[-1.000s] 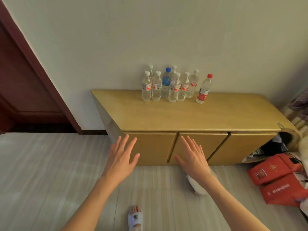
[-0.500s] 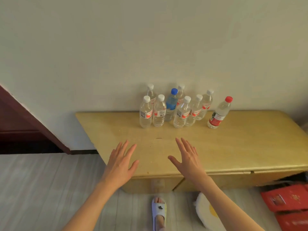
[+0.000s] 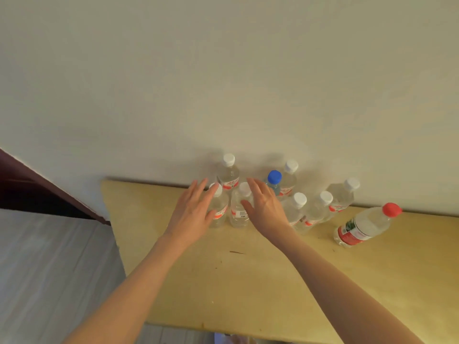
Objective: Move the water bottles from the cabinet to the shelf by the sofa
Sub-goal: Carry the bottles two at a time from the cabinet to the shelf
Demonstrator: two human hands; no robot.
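Observation:
Several clear water bottles stand in a cluster at the back of the light wooden cabinet top [image 3: 248, 281], against the wall. Most have white caps, one has a blue cap [image 3: 274, 177], and a red-capped bottle [image 3: 365, 225] stands apart on the right. My left hand [image 3: 192, 211] is spread in front of the front-left white-capped bottle [image 3: 219, 209], fingers straight. My right hand [image 3: 263, 207] reaches beside the neighbouring white-capped bottle [image 3: 238, 212], fingers straight, partly hiding the bottles behind it. Neither hand holds anything.
A plain pale wall [image 3: 223, 83] rises directly behind the bottles. A dark red door frame [image 3: 37, 187] runs down at the left, with pale striped floor [image 3: 49, 269] beside the cabinet's left end.
I have stepped closer and both hands have reached forward over the cabinet top, from near its front edge up to the two front-left bottles.

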